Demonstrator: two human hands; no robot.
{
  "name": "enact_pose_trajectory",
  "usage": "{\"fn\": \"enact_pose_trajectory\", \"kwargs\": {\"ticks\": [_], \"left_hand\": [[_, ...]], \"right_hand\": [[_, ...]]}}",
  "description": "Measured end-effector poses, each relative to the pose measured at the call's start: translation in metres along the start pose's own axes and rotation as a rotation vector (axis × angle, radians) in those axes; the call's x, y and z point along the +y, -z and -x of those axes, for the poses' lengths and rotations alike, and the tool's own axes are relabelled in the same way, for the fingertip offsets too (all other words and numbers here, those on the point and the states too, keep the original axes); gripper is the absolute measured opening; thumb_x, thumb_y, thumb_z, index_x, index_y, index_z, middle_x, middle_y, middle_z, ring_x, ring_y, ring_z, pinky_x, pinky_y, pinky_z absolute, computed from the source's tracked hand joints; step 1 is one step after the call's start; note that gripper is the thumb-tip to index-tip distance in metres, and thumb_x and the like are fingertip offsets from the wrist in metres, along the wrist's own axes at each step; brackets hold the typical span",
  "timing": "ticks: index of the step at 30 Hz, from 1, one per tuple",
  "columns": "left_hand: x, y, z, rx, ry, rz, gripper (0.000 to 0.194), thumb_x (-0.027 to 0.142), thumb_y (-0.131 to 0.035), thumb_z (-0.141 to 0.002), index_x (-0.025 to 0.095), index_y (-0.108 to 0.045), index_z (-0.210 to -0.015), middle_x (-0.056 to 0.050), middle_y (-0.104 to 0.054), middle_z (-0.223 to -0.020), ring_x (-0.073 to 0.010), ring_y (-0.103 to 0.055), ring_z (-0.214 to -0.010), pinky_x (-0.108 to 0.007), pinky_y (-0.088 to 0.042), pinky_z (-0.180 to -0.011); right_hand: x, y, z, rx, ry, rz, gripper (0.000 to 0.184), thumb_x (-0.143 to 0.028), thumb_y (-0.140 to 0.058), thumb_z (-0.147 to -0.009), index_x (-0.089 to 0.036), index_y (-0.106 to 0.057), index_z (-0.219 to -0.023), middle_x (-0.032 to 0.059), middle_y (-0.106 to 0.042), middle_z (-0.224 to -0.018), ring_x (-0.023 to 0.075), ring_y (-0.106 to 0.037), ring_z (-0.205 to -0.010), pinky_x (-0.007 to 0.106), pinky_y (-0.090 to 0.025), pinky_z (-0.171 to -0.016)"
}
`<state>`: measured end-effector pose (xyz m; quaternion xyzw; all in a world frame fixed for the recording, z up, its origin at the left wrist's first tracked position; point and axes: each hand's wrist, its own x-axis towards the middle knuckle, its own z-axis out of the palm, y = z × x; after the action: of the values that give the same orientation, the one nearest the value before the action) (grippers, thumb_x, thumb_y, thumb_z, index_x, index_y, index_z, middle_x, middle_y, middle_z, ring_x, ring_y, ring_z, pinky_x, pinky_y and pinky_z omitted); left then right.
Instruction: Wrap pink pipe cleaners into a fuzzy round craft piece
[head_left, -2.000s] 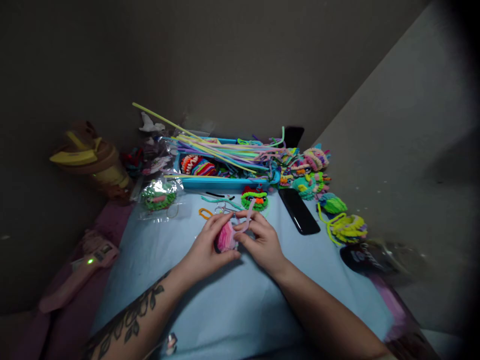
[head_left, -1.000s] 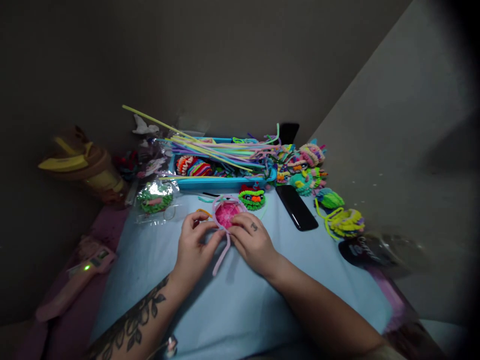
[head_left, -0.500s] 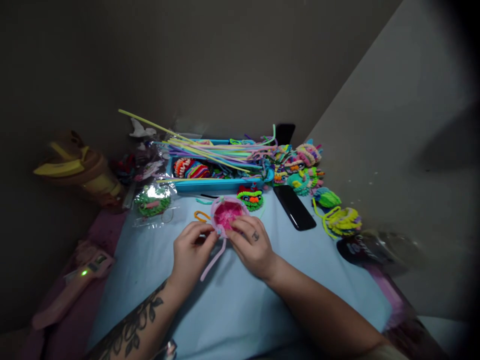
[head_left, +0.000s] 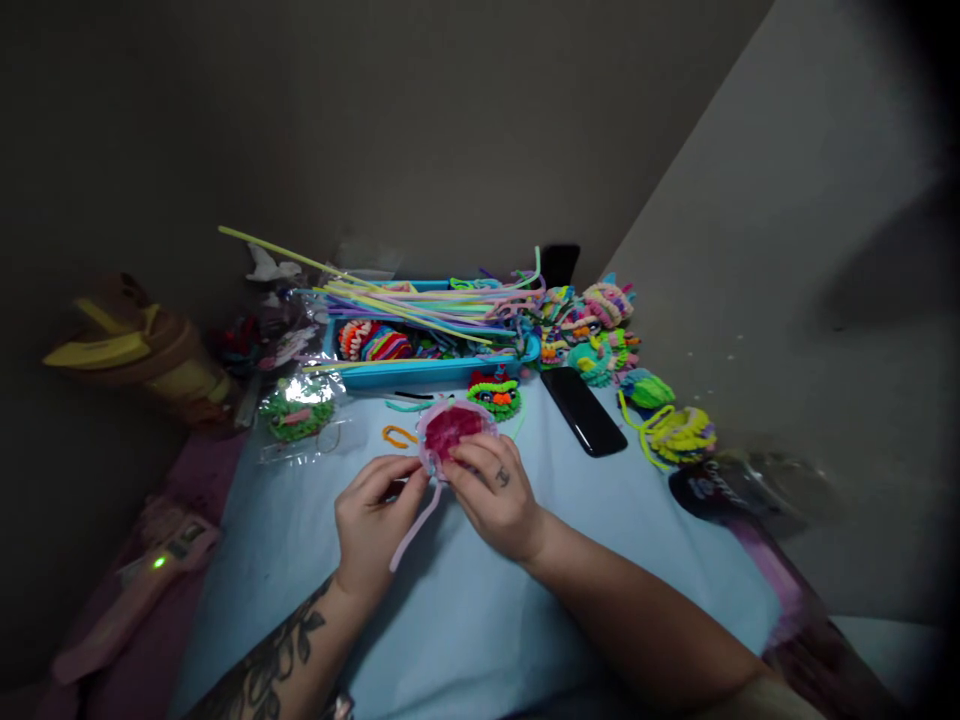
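A round pink pipe-cleaner disc (head_left: 452, 430) with a pale lilac rim lies on the light blue tablecloth (head_left: 480, 620) in the middle of the head view. My right hand (head_left: 491, 497) pinches its near edge. My left hand (head_left: 371, 520) is closed on the loose lilac pipe-cleaner tail (head_left: 414, 527) that hangs from the disc toward me. A green woven face with orange mouth (head_left: 493, 394) sits just beyond the disc.
A blue tray (head_left: 427, 372) of long pipe cleaners stands at the back. Woven figures (head_left: 600, 335) and a yellow-green one (head_left: 679, 432) lie at the right by a black phone (head_left: 583, 410). A bagged green piece (head_left: 296, 412), a brown-yellow cup (head_left: 142, 355) and a pink tool (head_left: 135, 590) sit left.
The pink piece was turned from edge-on between both hands to lying flat, face up, with a lilac strand round its rim. The tail now trails toward me under my left hand.
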<state>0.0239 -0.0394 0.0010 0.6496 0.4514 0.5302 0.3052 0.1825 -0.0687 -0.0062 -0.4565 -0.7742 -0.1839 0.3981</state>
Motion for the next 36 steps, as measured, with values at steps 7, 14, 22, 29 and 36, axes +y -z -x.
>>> {"fn": "enact_pose_trajectory", "kwargs": {"ticks": [7,14,22,29,36], "left_hand": [[-0.005,-0.004,0.002,-0.088,0.251,0.145,0.018,0.028,-0.070,-0.073,0.015,-0.070,-0.086,-0.003,-0.073,-0.076,-0.0147,-0.068,-0.064,-0.021,-0.056,-0.057],[-0.008,-0.001,0.004,-0.027,0.173,0.056,0.017,0.028,-0.071,-0.074,0.018,-0.074,-0.086,-0.004,-0.075,-0.080,-0.0166,-0.069,-0.070,-0.028,-0.058,-0.070],[-0.006,-0.002,0.000,-0.005,0.176,0.125,0.015,0.026,-0.071,-0.072,0.018,-0.073,-0.084,-0.003,-0.073,-0.078,-0.0149,-0.068,-0.069,-0.024,-0.057,-0.065],[-0.011,-0.002,0.002,0.007,0.198,0.145,0.012,0.026,-0.072,-0.072,0.017,-0.072,-0.079,-0.003,-0.071,-0.079,-0.0151,-0.066,-0.073,-0.024,-0.055,-0.068],[-0.013,-0.003,-0.001,-0.070,0.279,0.221,0.019,0.030,-0.074,-0.070,0.015,-0.072,-0.081,-0.004,-0.071,-0.080,-0.0148,-0.065,-0.071,-0.024,-0.054,-0.066]], "right_hand": [[0.002,0.001,-0.004,0.010,0.004,0.065,0.014,-0.013,-0.059,-0.085,-0.017,-0.067,-0.095,0.0079,-0.068,-0.095,0.0204,-0.055,-0.101,0.037,-0.042,-0.087],[0.002,0.000,-0.001,0.012,0.019,0.067,0.015,-0.013,-0.058,-0.086,-0.017,-0.068,-0.096,0.0085,-0.067,-0.097,0.0211,-0.056,-0.102,0.037,-0.042,-0.089],[0.002,-0.003,-0.001,0.021,0.002,0.038,0.017,-0.013,-0.057,-0.086,-0.019,-0.068,-0.098,0.0075,-0.068,-0.098,0.0200,-0.056,-0.104,0.036,-0.044,-0.091],[-0.001,-0.005,-0.003,0.017,0.006,0.042,0.018,-0.015,-0.055,-0.088,-0.019,-0.067,-0.101,0.0079,-0.068,-0.099,0.0202,-0.055,-0.105,0.037,-0.043,-0.090],[0.001,-0.008,-0.003,0.010,0.003,0.004,0.017,-0.013,-0.056,-0.087,-0.018,-0.067,-0.099,0.0085,-0.068,-0.099,0.0208,-0.055,-0.106,0.037,-0.045,-0.090]]}}
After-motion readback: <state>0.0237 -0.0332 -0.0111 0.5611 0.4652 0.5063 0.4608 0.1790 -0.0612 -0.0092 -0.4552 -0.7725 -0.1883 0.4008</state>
